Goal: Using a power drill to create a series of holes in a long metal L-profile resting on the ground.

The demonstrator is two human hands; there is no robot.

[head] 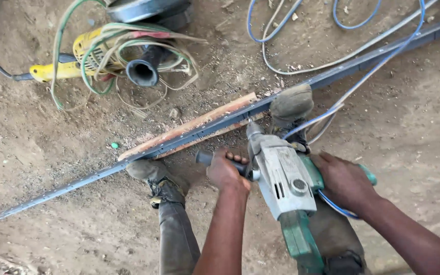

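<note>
- Head view looks straight down at my drill (283,183) — grey metal body, green rear housing — its nose pointing down onto the strip (189,136).
- Strip is a long, thin, dark metal bar with a row of small holes, lying slantwise across the dirt ground (52,147), resting on a wood board (187,128) where the drill meets it.
- Both my boots stand on it: left boot (156,178) just below the board, right boot (291,103) beside the drill's nose.
- Drill looks heavy and stiff, likely to twist under load, so I judge it wants both holds — side handle and rear handle.
- Left hand (225,170): grip closed fully round the black side handle (207,158), fingers wrapped over it.
- Right hand (345,181): grip closed round the green rear handle, which is mostly hidden beneath the palm; the blue cord (367,76) trails away from there.
- Strip seems springy over its length and sharp-edged; the boots, not the hands, pin it.
- Up left lies a yellow grinder (85,56) tangled in green wire, well apart.
</note>
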